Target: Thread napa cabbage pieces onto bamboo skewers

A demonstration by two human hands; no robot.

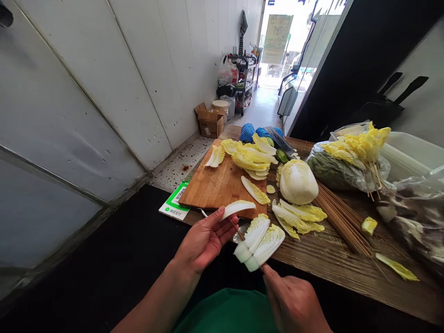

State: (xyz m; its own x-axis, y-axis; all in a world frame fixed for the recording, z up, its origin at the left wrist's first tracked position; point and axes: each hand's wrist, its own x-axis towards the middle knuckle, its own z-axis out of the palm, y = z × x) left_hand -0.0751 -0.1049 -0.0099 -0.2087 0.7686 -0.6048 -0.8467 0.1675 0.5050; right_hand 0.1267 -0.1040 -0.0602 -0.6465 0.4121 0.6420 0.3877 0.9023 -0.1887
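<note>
My left hand (pixel 206 238) pinches a strip of napa cabbage leaf (pixel 238 209) between thumb and fingers, over the near edge of the cutting board (pixel 208 187). My right hand (pixel 293 296) is closed around the lower end of a thin wooden skewer (pixel 237 228). Two cabbage leaf pieces (pixel 258 243) are threaded side by side on that skewer, through their white ends. The skewer's upper end reaches the fingers of my left hand, just under the held leaf. More cut leaves (pixel 251 157) lie heaped on the board, and several (pixel 298 216) rest on the table to its right.
A whole cabbage head (pixel 299 181) stands right of the board. Beside it lies a bundle of bare skewers (pixel 343 219). Skewered leaves (pixel 360 143) rest on a plastic bag of greens (pixel 329 169). A green-and-white payment sign (pixel 175 201) is at the table's left edge.
</note>
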